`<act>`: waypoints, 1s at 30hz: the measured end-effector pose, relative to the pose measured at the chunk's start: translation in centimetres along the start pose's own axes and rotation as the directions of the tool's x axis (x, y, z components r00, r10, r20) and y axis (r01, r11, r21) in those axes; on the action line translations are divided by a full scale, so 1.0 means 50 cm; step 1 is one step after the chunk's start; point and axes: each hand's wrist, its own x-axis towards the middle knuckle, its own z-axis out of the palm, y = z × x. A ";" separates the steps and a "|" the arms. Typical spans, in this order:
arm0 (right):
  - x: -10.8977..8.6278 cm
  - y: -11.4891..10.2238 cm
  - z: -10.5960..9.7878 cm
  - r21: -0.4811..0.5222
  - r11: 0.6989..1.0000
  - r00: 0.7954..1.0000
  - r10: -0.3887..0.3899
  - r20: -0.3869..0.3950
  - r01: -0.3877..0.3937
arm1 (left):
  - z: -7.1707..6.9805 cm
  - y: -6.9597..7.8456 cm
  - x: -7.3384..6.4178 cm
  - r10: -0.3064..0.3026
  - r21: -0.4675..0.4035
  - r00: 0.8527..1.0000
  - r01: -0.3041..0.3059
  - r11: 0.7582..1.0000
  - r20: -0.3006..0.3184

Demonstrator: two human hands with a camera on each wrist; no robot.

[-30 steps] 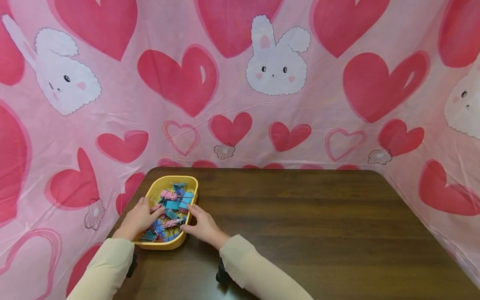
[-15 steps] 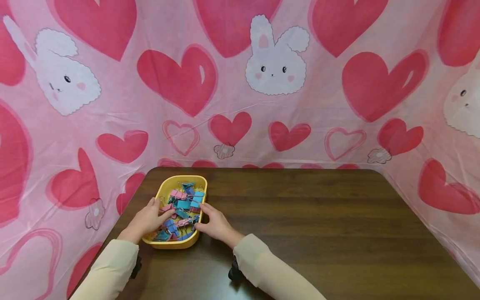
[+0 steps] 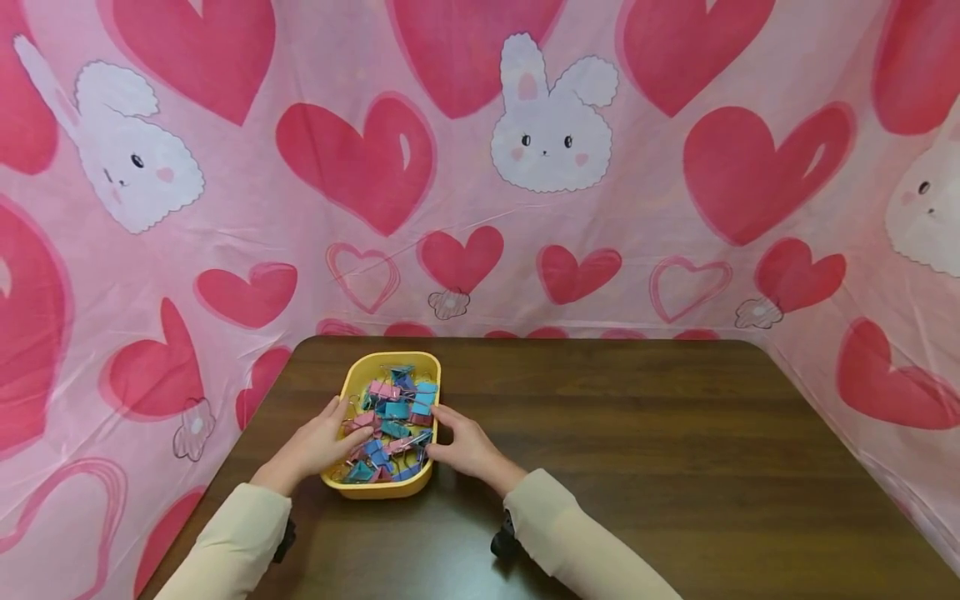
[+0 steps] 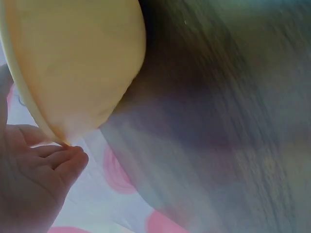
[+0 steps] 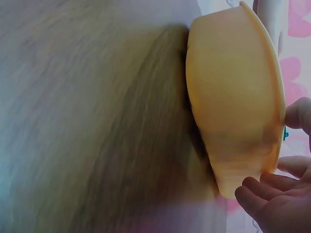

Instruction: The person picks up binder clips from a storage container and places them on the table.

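While holding the yellow tray (image 3: 386,492) between left hand (image 3: 315,447) and right hand (image 3: 474,447): keep both grips level and opposite each other on the long sides; move both at one pace, so as not to twist or tip; judged a two-handed shifting or steadying.
Hands: well apart, clamped on opposite rims of the yellow tray, two in all; left thumb reaching over the rim above the contents, left fingers outside; best kept light, clear of wire handles.
Yellow tray: one; upright on the left part of the table (image 3: 637,442); cannot tell whether slightly lifted; if sliding, keep the base flat; if lifting, raise both sides together.
Binder clips (image 3: 396,409): loose heap inside, pink, blue and teal; at least ten in sight; overlapping, so cannot give an exact tally; likely to shift and rattle if jolted.
Table: one, dark wood grain; broad bare stretch to the right, useful as sliding room.
Sleeves (image 3: 592,542): two, pale; better kept off the rim.
Backdrop (image 3: 465,196): one pink cloth; three printed rabbits, rightmost cut off; many hearts, uncounted.
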 end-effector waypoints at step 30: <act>-0.117 0.093 -0.141 0.022 0.999 0.996 0.044 -0.072 -0.043 | 0.090 0.118 0.034 0.188 -0.081 0.981 -0.184 0.980 0.043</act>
